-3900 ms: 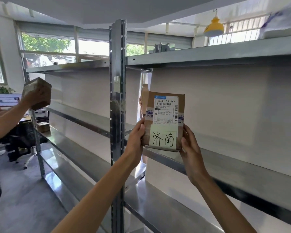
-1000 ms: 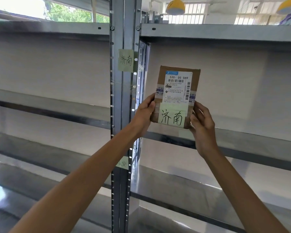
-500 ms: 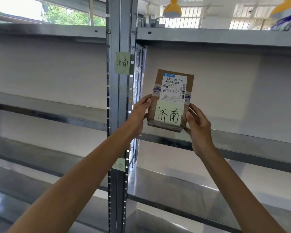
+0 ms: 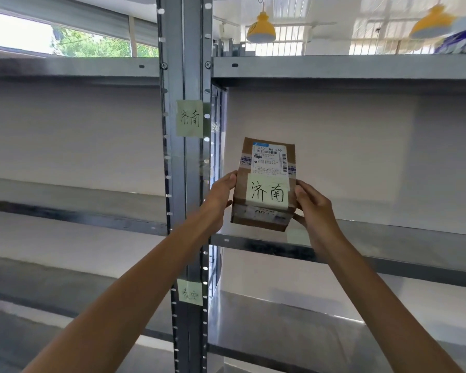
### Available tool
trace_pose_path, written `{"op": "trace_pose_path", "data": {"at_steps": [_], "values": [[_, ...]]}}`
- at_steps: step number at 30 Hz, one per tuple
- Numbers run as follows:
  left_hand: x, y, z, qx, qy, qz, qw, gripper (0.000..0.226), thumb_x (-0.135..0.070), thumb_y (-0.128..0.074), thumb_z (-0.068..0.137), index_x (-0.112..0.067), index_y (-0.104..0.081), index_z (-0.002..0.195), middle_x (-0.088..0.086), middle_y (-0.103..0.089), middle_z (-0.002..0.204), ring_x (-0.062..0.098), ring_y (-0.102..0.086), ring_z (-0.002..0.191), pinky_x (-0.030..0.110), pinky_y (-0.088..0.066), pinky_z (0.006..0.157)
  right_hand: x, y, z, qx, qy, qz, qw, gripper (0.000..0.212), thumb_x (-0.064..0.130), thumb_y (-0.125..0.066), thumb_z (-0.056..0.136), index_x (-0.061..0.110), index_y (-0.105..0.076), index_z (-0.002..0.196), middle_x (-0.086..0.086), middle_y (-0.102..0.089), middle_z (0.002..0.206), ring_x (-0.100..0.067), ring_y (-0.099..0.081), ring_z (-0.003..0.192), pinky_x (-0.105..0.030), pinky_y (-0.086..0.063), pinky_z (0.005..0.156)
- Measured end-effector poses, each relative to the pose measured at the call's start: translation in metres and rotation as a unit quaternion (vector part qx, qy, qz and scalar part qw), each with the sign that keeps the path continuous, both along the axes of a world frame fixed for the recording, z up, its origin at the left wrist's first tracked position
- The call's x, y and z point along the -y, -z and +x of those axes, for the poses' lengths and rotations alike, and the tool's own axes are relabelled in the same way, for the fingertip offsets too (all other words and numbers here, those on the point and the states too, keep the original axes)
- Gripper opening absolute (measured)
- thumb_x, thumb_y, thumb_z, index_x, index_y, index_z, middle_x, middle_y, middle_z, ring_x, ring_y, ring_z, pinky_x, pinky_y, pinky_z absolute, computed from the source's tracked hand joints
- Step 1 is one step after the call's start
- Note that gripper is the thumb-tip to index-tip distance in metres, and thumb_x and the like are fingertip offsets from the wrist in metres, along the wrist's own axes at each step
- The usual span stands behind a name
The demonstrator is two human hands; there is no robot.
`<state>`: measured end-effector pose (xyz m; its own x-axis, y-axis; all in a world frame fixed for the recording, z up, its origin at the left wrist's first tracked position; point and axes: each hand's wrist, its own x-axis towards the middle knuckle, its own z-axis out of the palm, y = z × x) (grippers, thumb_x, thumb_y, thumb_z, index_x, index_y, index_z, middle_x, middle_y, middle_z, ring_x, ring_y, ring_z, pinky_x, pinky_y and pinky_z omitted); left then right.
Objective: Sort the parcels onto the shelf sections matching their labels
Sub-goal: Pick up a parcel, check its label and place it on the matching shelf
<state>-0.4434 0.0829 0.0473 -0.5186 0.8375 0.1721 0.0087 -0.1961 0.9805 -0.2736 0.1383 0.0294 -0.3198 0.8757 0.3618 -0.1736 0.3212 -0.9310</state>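
A small brown cardboard parcel [image 4: 264, 184] carries a white shipping label and a pale green note with two handwritten characters. My left hand [image 4: 221, 196] grips its left edge and my right hand [image 4: 311, 204] grips its right edge. The parcel leans back, its bottom edge just over the front lip of the grey metal shelf [image 4: 388, 238] right of the upright post [image 4: 184, 168]. A green note [image 4: 189, 118] on that post shows the same two characters. A second green note [image 4: 190, 292] lower on the post bears different writing.
Bare metal shelves run left [image 4: 65, 208] and right of the post, above and below. A blue-and-white package [image 4: 460, 43] lies on the top shelf at the far right. Yellow lamps [image 4: 261, 29] hang behind.
The parcel has tipped back and sunk toward the shelf, its underside now showing. Since the oldest frame my view has turned from the shelf's end to face it; another person there is out of sight.
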Motion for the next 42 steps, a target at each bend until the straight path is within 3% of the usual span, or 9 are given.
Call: {"op": "trace_pose_path", "data": {"at_steps": [4, 9, 13, 20, 25, 32, 38, 40, 42], "values": [[-0.013, 0.011, -0.003, 0.014, 0.019, -0.048, 0.999, 0.034, -0.031, -0.035, 0.101, -0.015, -0.054, 0.124, 0.006, -0.057, 0.128, 0.021, -0.049, 0.121, 0.037, -0.040, 0.098, -0.014, 0.002, 0.002, 0.026, -0.048, -0.051, 0.997, 0.029, 0.030, -0.037, 0.100, 0.022, -0.059, 0.118, -0.002, -0.067, 0.112, -0.015, -0.060, 0.105, -0.029, -0.051, 0.081], [-0.034, 0.019, -0.018, 0.059, -0.012, -0.094, 0.994, 0.034, -0.025, -0.037, 0.099, -0.011, -0.051, 0.127, 0.004, -0.064, 0.095, 0.019, -0.058, 0.096, 0.039, -0.044, 0.092, -0.034, 0.009, -0.011, 0.062, -0.091, -0.100, 0.989, 0.031, 0.036, -0.038, 0.099, 0.024, -0.060, 0.117, -0.005, -0.067, 0.115, -0.021, -0.059, 0.109, -0.040, -0.048, 0.096], [-0.043, 0.016, -0.028, 0.044, -0.014, -0.129, 0.991, 0.021, -0.025, -0.040, 0.099, -0.012, -0.056, 0.099, 0.005, -0.062, 0.085, 0.021, -0.057, 0.088, 0.042, -0.045, 0.095, -0.049, 0.008, -0.025, 0.092, -0.115, -0.135, 0.980, 0.034, 0.038, -0.038, 0.099, 0.022, -0.058, 0.120, -0.007, -0.065, 0.114, -0.020, -0.060, 0.102, -0.039, -0.048, 0.093], [-0.069, 0.015, -0.045, -0.008, 0.003, -0.186, 0.982, 0.025, -0.035, -0.049, 0.095, -0.014, -0.058, 0.105, 0.009, -0.067, 0.097, 0.028, -0.064, 0.099, 0.048, -0.047, 0.100, -0.080, 0.005, -0.040, 0.138, -0.167, -0.143, 0.966, 0.028, 0.029, -0.047, 0.097, 0.019, -0.058, 0.121, -0.001, -0.066, 0.097, -0.018, -0.061, 0.089, -0.031, -0.051, 0.072], [-0.083, 0.020, -0.051, -0.024, 0.004, -0.208, 0.978, 0.022, -0.031, -0.046, 0.097, -0.013, -0.056, 0.106, 0.008, -0.066, 0.092, 0.026, -0.062, 0.093, 0.046, -0.048, 0.098, -0.095, 0.011, -0.043, 0.162, -0.177, -0.152, 0.959, 0.025, 0.027, -0.049, 0.096, 0.019, -0.057, 0.118, -0.001, -0.064, 0.097, -0.021, -0.059, 0.093, -0.040, -0.049, 0.086], [-0.084, 0.021, -0.054, -0.035, -0.003, -0.211, 0.977, 0.022, -0.026, -0.039, 0.100, -0.015, -0.055, 0.089, 0.005, -0.063, 0.083, 0.021, -0.061, 0.081, 0.040, -0.049, 0.086, -0.106, 0.016, -0.048, 0.185, -0.164, -0.141, 0.959, 0.038, 0.028, -0.055, 0.094, 0.017, -0.051, 0.129, -0.010, -0.063, 0.113, -0.024, -0.060, 0.099, -0.043, -0.052, 0.087], [-0.086, 0.023, -0.054, -0.044, -0.011, -0.201, 0.978, 0.026, -0.028, -0.039, 0.100, -0.010, -0.055, 0.109, 0.006, -0.065, 0.086, 0.022, -0.062, 0.084, 0.036, -0.052, 0.080, -0.105, 0.019, -0.049, 0.214, -0.146, -0.125, 0.958, 0.046, 0.033, -0.054, 0.093, 0.020, -0.044, 0.136, -0.008, -0.062, 0.115, -0.020, -0.059, 0.096, -0.039, -0.051, 0.081], [-0.085, 0.022, -0.053, -0.077, -0.015, -0.192, 0.978, 0.032, -0.029, -0.039, 0.100, -0.008, -0.053, 0.118, 0.007, -0.066, 0.093, 0.021, -0.063, 0.085, 0.033, -0.053, 0.076, -0.103, 0.020, -0.048, 0.214, -0.143, -0.119, 0.959, 0.054, 0.039, -0.053, 0.092, 0.022, -0.039, 0.141, -0.004, -0.058, 0.120, -0.020, -0.055, 0.104, -0.041, -0.048, 0.090], [-0.083, 0.021, -0.052, -0.132, -0.032, -0.183, 0.974, 0.040, -0.031, -0.036, 0.100, -0.008, -0.046, 0.131, 0.011, -0.065, 0.114, 0.025, -0.063, 0.101, 0.039, -0.052, 0.089, -0.100, 0.020, -0.047, 0.211, -0.130, -0.101, 0.964, 0.063, 0.045, -0.051, 0.091, 0.024, -0.029, 0.146, -0.003, -0.047, 0.137, -0.021, -0.046, 0.119, -0.042, -0.042, 0.099]]}}
